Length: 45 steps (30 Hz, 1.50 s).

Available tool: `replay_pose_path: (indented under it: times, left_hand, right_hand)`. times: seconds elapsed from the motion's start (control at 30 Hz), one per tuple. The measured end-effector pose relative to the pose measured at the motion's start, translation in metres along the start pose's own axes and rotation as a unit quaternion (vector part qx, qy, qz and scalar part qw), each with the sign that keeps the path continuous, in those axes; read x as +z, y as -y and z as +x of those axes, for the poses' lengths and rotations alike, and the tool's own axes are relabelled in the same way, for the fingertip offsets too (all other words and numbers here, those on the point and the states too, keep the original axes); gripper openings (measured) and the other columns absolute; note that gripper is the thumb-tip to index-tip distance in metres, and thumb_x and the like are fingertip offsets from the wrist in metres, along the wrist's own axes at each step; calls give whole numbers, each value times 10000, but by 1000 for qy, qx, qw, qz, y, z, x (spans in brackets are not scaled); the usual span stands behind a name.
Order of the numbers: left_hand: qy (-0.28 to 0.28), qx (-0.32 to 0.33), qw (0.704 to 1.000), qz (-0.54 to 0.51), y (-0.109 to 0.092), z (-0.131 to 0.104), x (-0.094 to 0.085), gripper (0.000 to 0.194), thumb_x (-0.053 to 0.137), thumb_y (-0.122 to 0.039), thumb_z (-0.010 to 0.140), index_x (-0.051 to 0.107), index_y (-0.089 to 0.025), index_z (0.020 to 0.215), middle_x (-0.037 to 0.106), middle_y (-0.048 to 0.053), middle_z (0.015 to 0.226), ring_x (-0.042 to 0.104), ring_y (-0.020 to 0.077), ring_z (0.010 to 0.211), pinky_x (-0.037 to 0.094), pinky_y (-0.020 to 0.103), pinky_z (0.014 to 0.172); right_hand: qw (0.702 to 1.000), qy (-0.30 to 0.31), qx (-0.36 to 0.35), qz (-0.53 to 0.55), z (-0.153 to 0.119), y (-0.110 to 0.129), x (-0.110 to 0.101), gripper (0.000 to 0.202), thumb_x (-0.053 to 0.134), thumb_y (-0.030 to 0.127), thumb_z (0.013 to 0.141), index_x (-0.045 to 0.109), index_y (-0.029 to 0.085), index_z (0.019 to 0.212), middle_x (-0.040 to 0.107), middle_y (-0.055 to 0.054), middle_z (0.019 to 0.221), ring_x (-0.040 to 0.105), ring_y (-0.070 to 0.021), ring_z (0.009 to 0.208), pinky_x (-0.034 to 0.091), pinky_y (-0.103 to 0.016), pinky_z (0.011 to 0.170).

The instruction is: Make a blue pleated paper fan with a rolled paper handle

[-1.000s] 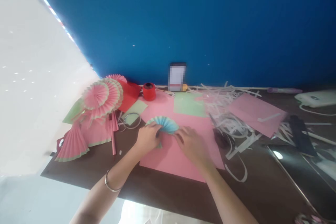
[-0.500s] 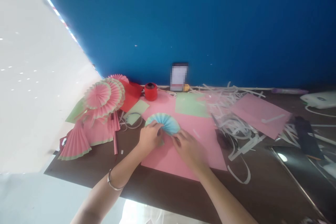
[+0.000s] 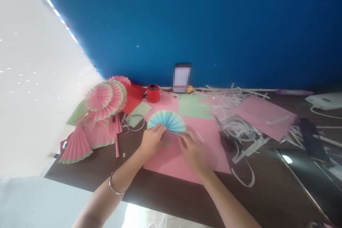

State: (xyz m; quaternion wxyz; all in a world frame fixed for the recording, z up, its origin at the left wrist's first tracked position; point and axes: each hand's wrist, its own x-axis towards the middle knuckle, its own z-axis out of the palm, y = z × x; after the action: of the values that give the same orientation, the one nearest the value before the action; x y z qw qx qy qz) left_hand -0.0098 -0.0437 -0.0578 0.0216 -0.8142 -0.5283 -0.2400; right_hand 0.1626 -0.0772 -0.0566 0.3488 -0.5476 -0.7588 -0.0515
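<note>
The left forearm (image 3: pixel 101 199), wearing a bracelet (image 3: pixel 113 185), and the right forearm (image 3: pixel 229 199) angle inward over the surface (image 3: pixel 125 175). At their ends the hands stand near each other but apart, both palms turned down. The left hand (image 3: pixel 153 141) has thumb and forefinger pinched on the bottom centre of a blue paper fan (image 3: pixel 167 119); the right hand (image 3: pixel 192 149) bends its fingers at the fan's lower right corner (whether they grip or only touch it, I cannot tell). The fan lies just beyond both hands, opened to about a half circle above a pink sheet (image 3: pixel 171 164). The step in hand looks like spreading the pleats; the next move seems to call for a firm left pinch while the right hand evens that end. Farther out, pink fans (image 3: pixel 98 98) sit left of the left hand, white strips (image 3: pixel 252 149) right of the right.
</note>
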Motion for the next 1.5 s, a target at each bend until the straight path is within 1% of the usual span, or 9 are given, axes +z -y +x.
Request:
replay_pose_path:
  times: [0.1, 0.33, 0.5, 0.7, 0.9, 1.03, 1.2, 1.37, 1.5]
  left_hand:
    - [-23, 38, 999, 25, 2, 0, 2, 148, 435, -82, 752, 536, -186, 722, 571, -1, 694, 465, 87, 501, 223, 219, 454]
    - [-53, 102, 992, 48, 3, 1, 0, 150, 428, -70, 741, 522, -180, 705, 524, -3, 660, 434, 87, 484, 241, 226, 453]
    - [-14, 146, 986, 77, 1, 1, -8, 151, 425, -83, 754, 537, -178, 722, 523, 15, 691, 468, 106, 525, 279, 239, 480]
    - [43, 153, 981, 107, -2, 2, -16, 210, 426, -80, 768, 582, -184, 863, 551, 31, 738, 501, 129, 538, 316, 247, 490]
    - [60, 148, 984, 83, 1, 3, -15, 168, 425, -94, 785, 571, -176, 804, 562, 40, 777, 513, 137, 557, 334, 257, 500]
    - [84, 104, 991, 24, 0, 3, -17, 149, 455, -99, 767, 577, -179, 797, 583, 34, 805, 535, 131, 587, 347, 249, 516]
    - [97, -19, 985, -144, -2, 9, -21, 167, 490, -175, 790, 600, -204, 912, 634, -4, 783, 554, 114, 616, 388, 222, 564]
    - [20, -123, 970, -210, 16, 17, -18, 175, 483, -186, 775, 614, -181, 891, 638, -4, 745, 493, 90, 551, 401, 217, 581]
    - [-9, -124, 964, -234, 21, 17, -18, 178, 500, -217, 772, 617, -170, 897, 629, 5, 732, 493, 93, 572, 409, 218, 579]
  right_hand:
    - [1000, -24, -2, -2, 0, -4, 2, 178, 470, 219, 884, 646, 194, 870, 628, -38, 858, 586, -96, 635, 413, -216, 544]
    - [997, -40, -67, -29, 5, -10, -7, 132, 504, 196, 871, 635, 187, 875, 631, -39, 854, 607, -117, 732, 438, -230, 641]
    - [999, -11, 0, 35, 4, -9, -11, 134, 488, 262, 881, 611, 210, 897, 626, -43, 896, 609, -124, 722, 455, -241, 624]
    - [986, 2, 96, 138, 6, -14, -2, 237, 502, 407, 852, 540, 210, 979, 599, -70, 905, 615, -186, 791, 499, -302, 619]
    - [991, 72, 76, 87, 13, -10, -17, 234, 386, 276, 904, 584, 269, 1030, 649, -17, 975, 629, -148, 800, 478, -254, 619]
    - [992, 87, 80, 41, 15, -7, -24, 276, 374, 227, 895, 580, 255, 1077, 659, -14, 1014, 635, -147, 801, 469, -243, 608]
    - [991, 120, 60, 4, 15, -11, -24, 356, 390, 200, 869, 546, 260, 1183, 676, -22, 947, 638, -164, 745, 456, -250, 557]
    - [986, 159, 34, -28, 17, -13, -27, 462, 325, 225, 903, 365, 290, 1359, 675, -25, 910, 629, -185, 705, 438, -265, 518]
    - [988, 151, 10, -41, 15, -13, -24, 491, 297, 259, 917, 266, 243, 1407, 642, -68, 1005, 620, -204, 799, 458, -280, 572]
